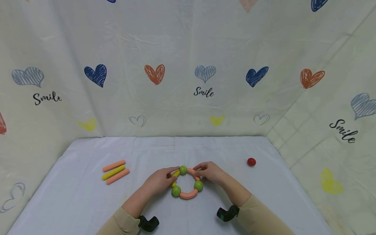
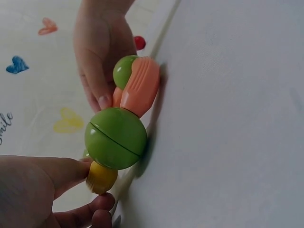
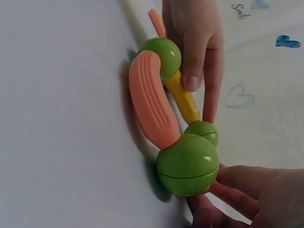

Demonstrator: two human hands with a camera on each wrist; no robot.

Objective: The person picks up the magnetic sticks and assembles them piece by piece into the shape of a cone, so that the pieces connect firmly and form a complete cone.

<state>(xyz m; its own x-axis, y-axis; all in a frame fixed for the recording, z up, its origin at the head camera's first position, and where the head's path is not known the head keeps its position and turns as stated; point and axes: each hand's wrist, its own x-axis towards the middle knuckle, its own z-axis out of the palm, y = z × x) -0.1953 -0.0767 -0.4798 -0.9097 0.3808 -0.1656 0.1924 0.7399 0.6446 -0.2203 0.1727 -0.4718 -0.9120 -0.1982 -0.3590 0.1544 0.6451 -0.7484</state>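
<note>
A ring (image 1: pixel 189 195) of curved pieces and green balls lay on the white worktop (image 1: pixel 73 199), between the person's two hands. From the left hand (image 1: pixel 160 180) it sat at 3 o'clock; from the right hand (image 1: pixel 212 171), at about 8 o'clock.

The left grip pinched the yellow curved piece (image 1: pixel 173 183), between 9 and 10 o'clock on the ring, with the thumb on the ring's inner side and one fingertip reaching up beside the top green ball (image 1: pixel 183 170), near 12. The right grip pinched the upper orange piece (image 1: pixel 197 178), between 1 and 2 o'clock, thumb and finger close together on it.

The other two balls were outside both pinches: the right green ball (image 1: pixel 198 186) between 3 and 4 o'clock, the lower green ball (image 1: pixel 176 191) at 8. A lower orange piece (image 1: pixel 184 195) joined them at 6.

Well apart from the ring, three straight sticks (image 1: pixel 115 172), orange, yellow and orange, lay near 9 o'clock, and a red ball (image 1: pixel 251 162) between 2 and 3 o'clock.
</note>
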